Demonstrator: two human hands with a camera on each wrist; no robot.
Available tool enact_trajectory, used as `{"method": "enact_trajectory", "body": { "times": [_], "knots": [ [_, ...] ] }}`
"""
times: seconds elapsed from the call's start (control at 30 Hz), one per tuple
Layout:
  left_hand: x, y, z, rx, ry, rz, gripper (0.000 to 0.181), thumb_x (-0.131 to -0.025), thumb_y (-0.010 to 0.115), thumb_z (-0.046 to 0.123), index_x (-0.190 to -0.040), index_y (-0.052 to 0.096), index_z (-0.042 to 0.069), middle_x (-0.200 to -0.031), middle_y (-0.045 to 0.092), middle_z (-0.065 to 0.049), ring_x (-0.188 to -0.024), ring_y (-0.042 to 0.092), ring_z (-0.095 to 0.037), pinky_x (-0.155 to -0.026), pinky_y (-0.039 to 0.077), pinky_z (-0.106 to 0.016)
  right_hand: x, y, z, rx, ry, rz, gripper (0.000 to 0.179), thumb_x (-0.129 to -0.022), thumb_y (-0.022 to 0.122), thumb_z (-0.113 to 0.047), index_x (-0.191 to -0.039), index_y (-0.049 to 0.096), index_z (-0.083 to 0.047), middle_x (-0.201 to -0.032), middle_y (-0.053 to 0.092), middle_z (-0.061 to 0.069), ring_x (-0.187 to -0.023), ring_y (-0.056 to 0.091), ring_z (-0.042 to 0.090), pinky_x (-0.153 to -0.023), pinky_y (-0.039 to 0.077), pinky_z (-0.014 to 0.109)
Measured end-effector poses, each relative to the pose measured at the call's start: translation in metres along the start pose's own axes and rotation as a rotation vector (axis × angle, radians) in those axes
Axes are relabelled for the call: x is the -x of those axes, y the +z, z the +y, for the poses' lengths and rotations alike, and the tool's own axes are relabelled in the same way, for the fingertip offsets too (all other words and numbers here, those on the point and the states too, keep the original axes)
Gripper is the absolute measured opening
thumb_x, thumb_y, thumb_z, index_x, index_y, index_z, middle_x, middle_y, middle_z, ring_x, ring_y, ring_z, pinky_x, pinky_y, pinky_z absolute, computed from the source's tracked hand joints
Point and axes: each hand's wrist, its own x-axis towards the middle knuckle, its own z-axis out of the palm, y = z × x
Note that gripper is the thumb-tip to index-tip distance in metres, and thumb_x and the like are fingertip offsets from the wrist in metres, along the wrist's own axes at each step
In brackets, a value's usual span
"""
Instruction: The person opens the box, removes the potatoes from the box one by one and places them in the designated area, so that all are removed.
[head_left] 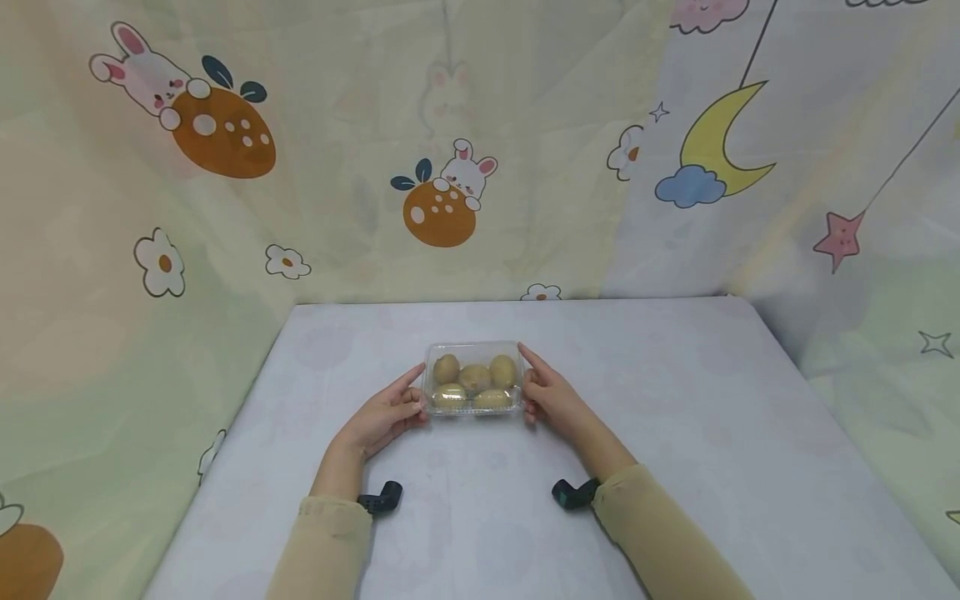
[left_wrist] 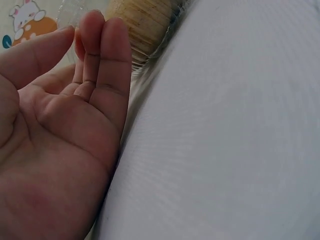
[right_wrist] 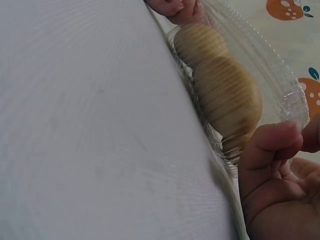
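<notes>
Left grip [head_left: 384,421] and right grip [head_left: 553,400] pinch opposite ends of clear plastic clamshell [head_left: 472,410]; judged slick, flexible, crushable, best held low, beneath potato-like produce [head_left: 475,378] between them.

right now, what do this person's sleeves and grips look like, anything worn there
The left sleeve and right sleeve are plain yellowish beige. A small, black, bent left device and a similar right device sit by the cuffs. The left grip and right grip wear no gloves.
</notes>
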Motion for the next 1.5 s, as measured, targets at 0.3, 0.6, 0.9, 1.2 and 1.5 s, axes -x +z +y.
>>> {"method": "enact_trajectory", "body": {
  "times": [0.3, 0.6, 0.9, 1.2, 1.5],
  "knots": [
    [-0.005, 0.004, -0.003, 0.029, 0.019, -0.001, 0.082, -0.096, 0.058, 0.003, -0.160, 0.012, 0.028, -0.094, 0.047, 0.003, -0.089, 0.058, -0.014, -0.091, 0.055, -0.033, 0.001, 0.006, -0.001, 0.013, -0.038, -0.010, 0.081, -0.092, 0.044, 0.004, -0.159, 0.017, -0.032, -0.085, 0.040, 0.002, -0.061, 0.042, 0.014, -0.050, 0.052, 0.027],
    [-0.003, 0.008, -0.001, 0.172, -0.025, 0.033, 0.067, -0.102, 0.046, 0.008, -0.158, 0.017, 0.030, -0.089, 0.054, 0.002, -0.082, 0.062, -0.013, -0.084, 0.057, -0.030, 0.004, 0.005, -0.001, 0.007, -0.011, 0.013, 0.076, -0.094, 0.048, -0.001, -0.155, 0.024, -0.040, -0.085, 0.042, 0.002, -0.062, 0.043, 0.015, -0.052, 0.052, 0.027],
    [-0.002, 0.010, -0.001, 0.108, -0.030, 0.079, 0.061, -0.103, 0.049, 0.022, -0.157, 0.022, 0.034, -0.088, 0.057, 0.000, -0.082, 0.064, -0.014, -0.084, 0.059, -0.032, 0.003, 0.004, -0.001, 0.028, -0.006, 0.021, 0.072, -0.096, 0.048, -0.004, -0.155, 0.027, -0.040, -0.085, 0.043, 0.003, -0.062, 0.044, 0.015, -0.051, 0.052, 0.027],
    [-0.002, 0.009, -0.003, 0.092, -0.005, 0.068, 0.063, -0.103, 0.050, 0.023, -0.158, 0.021, 0.032, -0.089, 0.057, 0.000, -0.083, 0.064, -0.014, -0.086, 0.060, -0.033, 0.000, -0.009, 0.004, -0.169, 0.024, -0.108, 0.072, -0.098, 0.044, -0.001, -0.155, 0.025, -0.042, -0.090, 0.047, 0.001, -0.065, 0.051, 0.015, -0.060, 0.058, 0.032],
    [-0.003, 0.008, -0.004, 0.097, 0.006, 0.056, 0.065, -0.103, 0.050, 0.021, -0.158, 0.017, 0.032, -0.088, 0.057, 0.002, -0.082, 0.065, -0.012, -0.087, 0.060, -0.033, 0.004, -0.020, 0.007, -0.251, 0.024, -0.263, 0.086, -0.095, 0.048, 0.009, -0.156, 0.016, -0.043, -0.101, 0.049, 0.002, -0.080, 0.060, 0.018, -0.078, 0.060, 0.037]
  ]
}}
